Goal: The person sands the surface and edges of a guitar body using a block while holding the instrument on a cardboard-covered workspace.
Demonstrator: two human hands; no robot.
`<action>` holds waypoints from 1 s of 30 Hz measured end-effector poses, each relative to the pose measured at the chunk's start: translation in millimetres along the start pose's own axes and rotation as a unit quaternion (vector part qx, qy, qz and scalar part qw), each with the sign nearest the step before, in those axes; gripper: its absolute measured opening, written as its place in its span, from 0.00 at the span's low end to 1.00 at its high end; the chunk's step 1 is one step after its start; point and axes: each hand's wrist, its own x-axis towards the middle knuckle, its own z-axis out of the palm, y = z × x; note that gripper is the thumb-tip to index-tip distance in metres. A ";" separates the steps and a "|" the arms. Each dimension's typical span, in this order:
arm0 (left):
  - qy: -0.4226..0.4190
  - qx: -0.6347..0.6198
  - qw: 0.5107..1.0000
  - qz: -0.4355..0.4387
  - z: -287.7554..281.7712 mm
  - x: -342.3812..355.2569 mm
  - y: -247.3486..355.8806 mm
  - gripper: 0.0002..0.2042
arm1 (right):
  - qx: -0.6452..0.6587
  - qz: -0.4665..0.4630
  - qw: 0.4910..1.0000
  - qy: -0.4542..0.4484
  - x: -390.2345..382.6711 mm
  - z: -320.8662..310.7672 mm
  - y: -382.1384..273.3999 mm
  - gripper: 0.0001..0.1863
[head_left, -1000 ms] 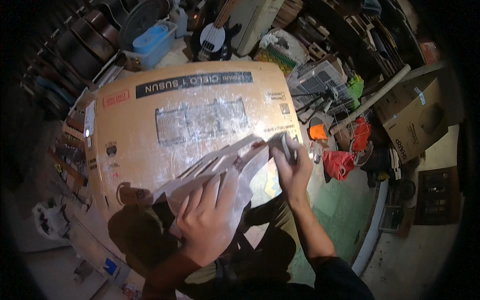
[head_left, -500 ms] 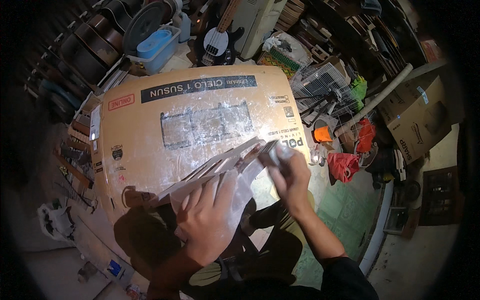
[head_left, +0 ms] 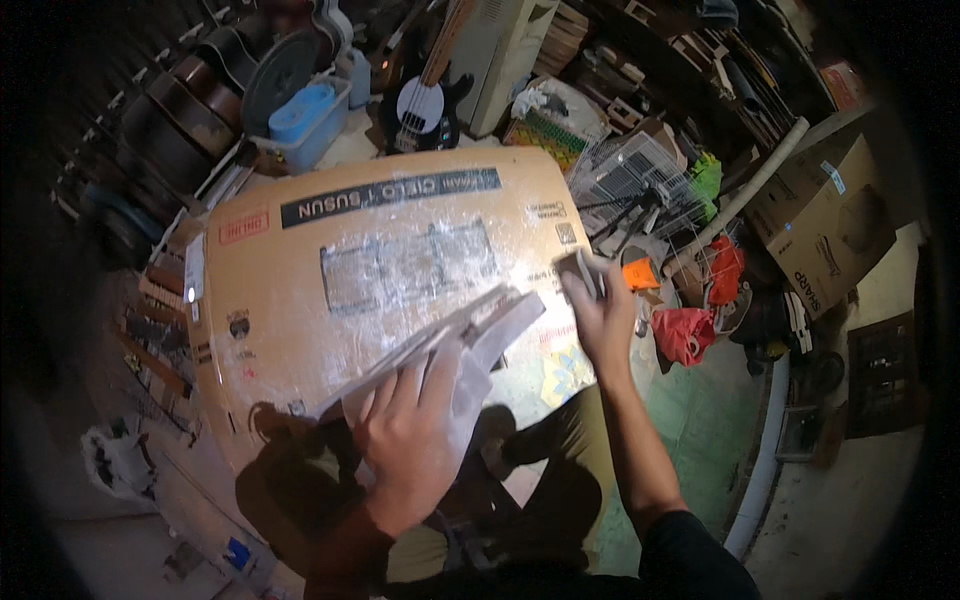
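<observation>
My left hand is closed around a long, pale, dusty piece, apparently wooden, held at a slant over my lap. Its upper right end sticks out past my fingers, and its lower part is partly hidden behind my hand. A small dark sanding block, as it appears, is gripped by the fingers of my right hand. That hand is lifted off the piece, just to the right of its end. Beneath both hands lies a big flat cardboard box, smeared with white dust.
Beyond the box are a black bass guitar and a clear tub with a blue container. On the right are a wire cage, an orange cup, a red bag and a cardboard carton. Guitar bodies line the far left.
My right hand, with the block, has moved right and away from the pale piece's end, which is now uncovered. My left hand keeps its hold in nearly the same place.
</observation>
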 end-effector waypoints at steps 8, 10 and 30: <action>0.002 -0.037 0.999 0.002 11.3 1.3 -8.1 0.18 | 0.033 -0.010 0.999 -0.009 -11.8 2.9 -10.4 0.16; -0.009 -0.032 0.999 -0.010 10.8 -6.4 -13.1 0.18 | -0.023 -0.087 0.996 -0.018 -39.3 20.0 -9.4 0.17; -0.092 -0.028 0.995 -0.036 9.2 8.5 -3.8 0.19 | -0.079 -0.175 0.981 -0.034 -52.5 4.1 -24.2 0.17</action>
